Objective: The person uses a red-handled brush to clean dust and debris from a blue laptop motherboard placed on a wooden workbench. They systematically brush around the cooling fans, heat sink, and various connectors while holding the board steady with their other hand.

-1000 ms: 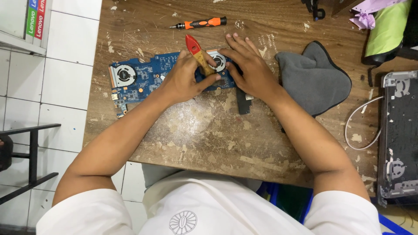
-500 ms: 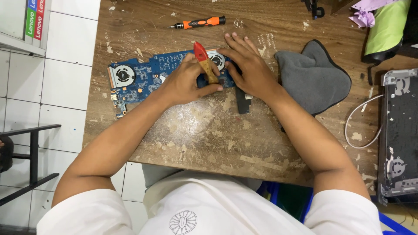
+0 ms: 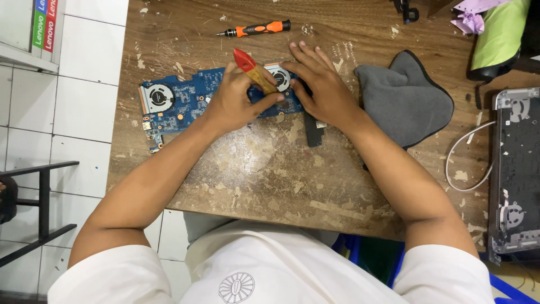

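A blue laptop circuit board (image 3: 180, 104) with two round fans lies on a worn wooden table (image 3: 270, 180). My left hand (image 3: 236, 101) grips a small brush with a yellow handle and red end (image 3: 256, 70), its bristle end down on the board near the right fan (image 3: 280, 79). My right hand (image 3: 323, 87) rests flat on the board's right end, fingers spread beside that fan, holding it down. The left fan (image 3: 158, 94) is uncovered.
An orange and black screwdriver (image 3: 256, 29) lies at the table's far edge. A grey cloth (image 3: 405, 101) sits right of my right hand. An opened laptop base (image 3: 514, 169) with a white cable (image 3: 467, 163) is at the right. White tiled floor lies left.
The brush in my left hand has tilted and shifted slightly over the right fan. My right hand has stayed pressed on the board.
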